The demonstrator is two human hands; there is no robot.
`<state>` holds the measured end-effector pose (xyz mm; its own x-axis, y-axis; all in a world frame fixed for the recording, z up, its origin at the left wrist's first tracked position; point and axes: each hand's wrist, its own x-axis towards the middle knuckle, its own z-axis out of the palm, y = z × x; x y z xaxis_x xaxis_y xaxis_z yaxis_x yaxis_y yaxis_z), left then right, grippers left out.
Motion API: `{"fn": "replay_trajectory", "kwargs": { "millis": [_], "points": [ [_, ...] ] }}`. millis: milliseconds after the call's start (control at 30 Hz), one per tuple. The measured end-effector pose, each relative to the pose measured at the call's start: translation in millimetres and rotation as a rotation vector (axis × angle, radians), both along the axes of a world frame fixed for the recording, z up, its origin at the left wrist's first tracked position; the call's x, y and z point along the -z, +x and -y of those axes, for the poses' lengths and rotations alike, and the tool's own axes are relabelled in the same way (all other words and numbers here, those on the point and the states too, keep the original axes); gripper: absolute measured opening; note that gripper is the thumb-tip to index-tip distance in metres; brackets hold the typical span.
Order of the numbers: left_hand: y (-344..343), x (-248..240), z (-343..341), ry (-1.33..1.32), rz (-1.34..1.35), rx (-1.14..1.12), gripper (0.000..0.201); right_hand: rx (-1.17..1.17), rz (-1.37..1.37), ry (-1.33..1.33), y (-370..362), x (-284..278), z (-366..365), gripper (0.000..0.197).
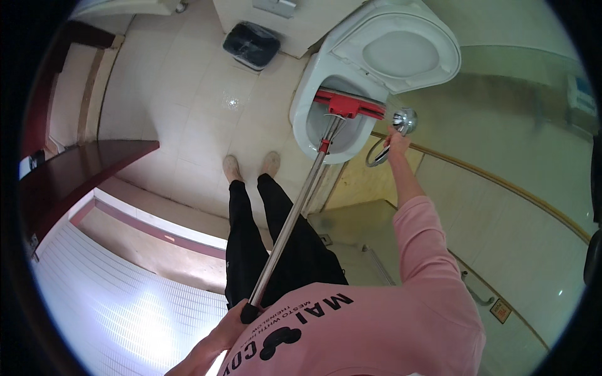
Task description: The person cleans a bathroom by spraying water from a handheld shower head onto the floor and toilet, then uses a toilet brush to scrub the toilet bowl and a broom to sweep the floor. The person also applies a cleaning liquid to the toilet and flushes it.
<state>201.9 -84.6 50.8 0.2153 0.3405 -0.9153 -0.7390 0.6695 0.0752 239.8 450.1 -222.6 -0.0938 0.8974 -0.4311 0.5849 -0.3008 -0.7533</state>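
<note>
My left hand point(235, 323) is closed around the black-tipped end of a long metal handle, close to my body. The handle belongs to a squeeze mop point(290, 229) with a red head, which lies across the open bowl of a white toilet point(301, 122). My right hand point(397, 144) grips a chrome shower head point(404, 120) by its handle, just right of the mop head. Its hose curves beneath that hand. Fine streaks, perhaps water spray, show between the shower head and the mop. The toilet lid point(401, 53) is raised.
A black-lined waste bin point(252, 45) stands left of the toilet. A glass partition with a brownish rail point(501, 182) runs along the right. At the left is a dark red door point(94, 175). My feet stand on pale tiled floor point(182, 113), with a wet-looking shine near them.
</note>
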Motion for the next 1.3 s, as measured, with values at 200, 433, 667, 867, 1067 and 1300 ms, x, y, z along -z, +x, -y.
{"fn": "replay_trajectory", "kwargs": {
  "millis": [200, 433, 667, 867, 1067, 1300],
  "points": [
    [-17.4, -18.7, -19.2, -0.125, -0.143, 0.172, 0.033, -0.167, -0.169, -0.152, -13.0, -8.4, 42.1, 0.022],
    [-22.7, -32.3, -30.0, -0.161, -0.396, 0.400, 0.037, 0.010, -0.318, 0.054, -6.2, -42.5, 31.9, 0.021],
    [-13.1, -0.5, -14.4, -0.057, -0.681, 0.454, 0.037, -0.109, -0.320, -0.075, 20.1, -50.9, 40.5, 0.019],
    [-20.8, 34.7, -26.2, -0.095, -0.868, 0.658, 0.040, -0.263, -0.309, -0.199, 21.5, -70.3, 75.7, 0.019],
    [-13.8, 29.6, -69.7, -0.048, -0.967, 0.600, 0.040, -0.066, -0.332, -0.209, 61.3, -69.7, 86.9, 0.019],
    [-42.2, -35.5, -56.5, -0.055, -0.698, 0.517, 0.031, 0.006, -0.423, -0.137, 104.1, -69.6, 83.9, 0.017]
  ]
}}
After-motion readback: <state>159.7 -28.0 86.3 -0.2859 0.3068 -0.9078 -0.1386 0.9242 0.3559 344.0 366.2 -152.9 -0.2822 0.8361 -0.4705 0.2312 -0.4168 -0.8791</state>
